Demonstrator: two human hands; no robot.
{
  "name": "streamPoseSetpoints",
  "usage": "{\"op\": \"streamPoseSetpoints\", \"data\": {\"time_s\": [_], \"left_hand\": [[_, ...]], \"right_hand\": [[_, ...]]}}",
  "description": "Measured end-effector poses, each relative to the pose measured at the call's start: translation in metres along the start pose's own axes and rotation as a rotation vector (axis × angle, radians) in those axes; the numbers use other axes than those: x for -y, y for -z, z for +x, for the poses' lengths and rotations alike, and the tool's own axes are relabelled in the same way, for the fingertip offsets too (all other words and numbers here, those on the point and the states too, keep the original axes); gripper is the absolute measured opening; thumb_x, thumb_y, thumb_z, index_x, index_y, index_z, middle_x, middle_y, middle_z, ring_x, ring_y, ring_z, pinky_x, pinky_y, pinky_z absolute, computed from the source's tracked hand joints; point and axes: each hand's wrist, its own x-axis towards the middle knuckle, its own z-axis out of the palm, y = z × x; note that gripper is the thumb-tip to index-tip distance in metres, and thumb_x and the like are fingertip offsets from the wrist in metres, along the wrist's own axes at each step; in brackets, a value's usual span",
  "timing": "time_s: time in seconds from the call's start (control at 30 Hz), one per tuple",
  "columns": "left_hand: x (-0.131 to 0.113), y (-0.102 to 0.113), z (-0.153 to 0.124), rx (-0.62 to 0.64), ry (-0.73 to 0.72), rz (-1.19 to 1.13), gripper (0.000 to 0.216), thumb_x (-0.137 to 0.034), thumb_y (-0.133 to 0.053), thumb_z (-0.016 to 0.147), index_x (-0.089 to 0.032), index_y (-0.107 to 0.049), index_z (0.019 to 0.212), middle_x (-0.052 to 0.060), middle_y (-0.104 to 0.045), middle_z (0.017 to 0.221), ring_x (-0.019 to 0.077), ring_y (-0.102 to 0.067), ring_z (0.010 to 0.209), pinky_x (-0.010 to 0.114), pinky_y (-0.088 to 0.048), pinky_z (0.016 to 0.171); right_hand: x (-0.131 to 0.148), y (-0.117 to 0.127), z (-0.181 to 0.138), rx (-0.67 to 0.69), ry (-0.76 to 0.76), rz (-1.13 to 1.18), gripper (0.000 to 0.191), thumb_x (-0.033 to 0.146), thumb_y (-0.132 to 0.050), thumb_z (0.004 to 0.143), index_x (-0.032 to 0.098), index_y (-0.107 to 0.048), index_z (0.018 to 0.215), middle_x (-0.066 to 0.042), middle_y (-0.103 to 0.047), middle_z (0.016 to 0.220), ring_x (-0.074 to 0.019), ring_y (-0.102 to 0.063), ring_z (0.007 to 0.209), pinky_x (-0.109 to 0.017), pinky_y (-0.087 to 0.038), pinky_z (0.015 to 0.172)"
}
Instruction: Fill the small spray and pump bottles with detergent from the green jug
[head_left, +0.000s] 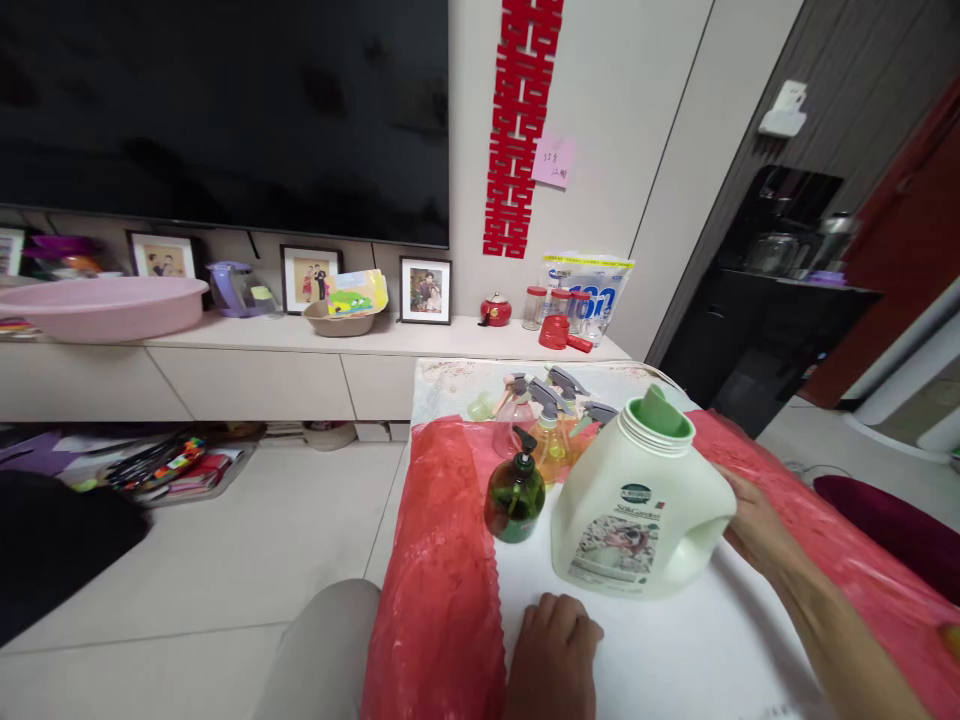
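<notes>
Left fingers (551, 606) curl loosely over open surface (675, 650); I can't tell if right fingers (742, 492) pinch the jug's (637, 520) edge.

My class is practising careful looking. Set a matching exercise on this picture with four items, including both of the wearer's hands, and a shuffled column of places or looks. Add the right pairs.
Column one
1. Jug
2. Pump bottle
3. Left hand
4. Right hand

Column two
A. At the handle side of the pale container, fingertips hidden behind it
B. Dark green, with a black pump top
C. Over the white surface, fingers bent, holding neither container
D. Pale green, with a green spout at its neck

Right pairs: 1-D, 2-B, 3-C, 4-A
</notes>
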Motion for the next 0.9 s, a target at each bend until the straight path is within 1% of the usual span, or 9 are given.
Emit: {"op": "streamPoseSetpoints", "data": {"time_s": [0.07, 0.13, 0.23, 0.3, 0.37, 0.47, 0.6, 0.73, 0.9], "left_hand": [[-0.006, 0.017, 0.003, 0.049, 0.095, -0.125, 0.033, 0.003, -0.045, 0.079, -0.021, -0.06, 0.097, 0.003, -0.065, 0.093, 0.0193, -0.059, 0.085, 0.032, -0.045, 0.073], [-0.012, 0.028, 0.007, 0.056, 0.195, -0.236, 0.034, 0.002, -0.04, 0.082, -0.02, -0.056, 0.102, 0.007, -0.063, 0.099, 0.0202, -0.06, 0.093, 0.034, -0.05, 0.081], [-0.017, 0.033, 0.009, -0.043, 0.363, -0.29, 0.033, -0.003, -0.038, 0.083, -0.017, -0.053, 0.109, 0.011, -0.059, 0.106, 0.023, -0.06, 0.101, 0.041, -0.052, 0.09], [-0.015, 0.029, 0.009, -0.06, 0.43, -0.321, 0.046, -0.006, -0.042, 0.081, -0.015, -0.049, 0.126, 0.014, -0.057, 0.119, 0.0252, -0.059, 0.109, 0.044, -0.052, 0.095], [-0.011, 0.025, 0.008, -0.016, 0.427, -0.369, 0.067, -0.009, -0.047, 0.077, -0.015, -0.038, 0.143, 0.017, -0.049, 0.139, 0.0279, -0.053, 0.125, 0.046, -0.05, 0.102], [-0.006, 0.022, 0.007, 0.056, 0.397, -0.424, 0.083, -0.011, -0.051, 0.074, -0.015, -0.026, 0.153, 0.018, -0.035, 0.156, 0.0316, -0.037, 0.143, 0.05, -0.042, 0.114], [-0.004, 0.025, 0.008, 0.086, 0.391, -0.466, 0.086, -0.011, -0.05, 0.074, -0.014, -0.023, 0.156, 0.016, -0.031, 0.16, 0.0314, -0.031, 0.148, 0.052, -0.038, 0.118], [-0.004, 0.028, 0.01, 0.102, 0.376, -0.464, 0.088, -0.009, -0.049, 0.073, -0.019, -0.024, 0.157, 0.012, -0.03, 0.162, 0.0292, -0.027, 0.15, 0.051, -0.034, 0.122], [-0.005, 0.032, 0.013, 0.129, 0.316, -0.44, 0.087, -0.008, -0.05, 0.073, -0.018, -0.027, 0.156, 0.012, -0.033, 0.161, 0.0281, -0.028, 0.15, 0.05, -0.028, 0.125]], "right_hand": [[-0.005, 0.012, -0.014, 0.01, 0.032, 0.084, 0.049, 0.06, -0.071, 0.077, 0.022, -0.069, 0.109, -0.014, -0.064, 0.117, -0.0251, -0.065, 0.102, -0.034, -0.058, 0.081], [-0.007, 0.018, -0.03, 0.029, 0.099, 0.16, 0.056, 0.065, -0.073, 0.071, 0.025, -0.07, 0.11, -0.014, -0.063, 0.123, -0.0295, -0.064, 0.109, -0.037, -0.058, 0.087], [-0.006, 0.015, -0.049, 0.16, 0.161, 0.15, 0.057, 0.051, -0.081, 0.069, 0.026, -0.068, 0.118, -0.012, -0.059, 0.133, -0.0295, -0.061, 0.117, -0.039, -0.055, 0.096], [-0.003, 0.008, -0.055, 0.215, 0.173, 0.088, 0.061, 0.042, -0.083, 0.068, 0.025, -0.065, 0.123, -0.012, -0.057, 0.135, -0.0286, -0.06, 0.117, -0.039, -0.054, 0.097], [-0.001, 0.002, -0.056, 0.204, 0.182, 0.048, 0.06, 0.044, -0.081, 0.07, 0.022, -0.064, 0.123, -0.013, -0.059, 0.132, -0.0275, -0.062, 0.112, -0.038, -0.055, 0.093], [-0.004, -0.008, -0.051, 0.154, 0.199, 0.026, 0.055, 0.047, -0.079, 0.071, 0.018, -0.065, 0.116, -0.012, -0.065, 0.119, -0.0251, -0.064, 0.102, -0.034, -0.055, 0.085], [-0.008, -0.021, -0.046, 0.052, 0.216, 0.007, 0.046, 0.042, -0.074, 0.069, 0.016, -0.067, 0.105, -0.008, -0.068, 0.103, -0.0208, -0.062, 0.091, -0.028, -0.051, 0.075], [-0.008, -0.031, -0.044, -0.058, 0.228, -0.006, 0.037, 0.035, -0.068, 0.065, 0.015, -0.067, 0.096, -0.005, -0.067, 0.091, -0.0169, -0.059, 0.081, -0.025, -0.046, 0.068], [-0.005, -0.029, -0.043, -0.144, 0.261, 0.01, 0.032, 0.032, -0.064, 0.061, 0.015, -0.065, 0.088, -0.002, -0.063, 0.079, -0.0137, -0.054, 0.071, -0.023, -0.043, 0.064]]}}
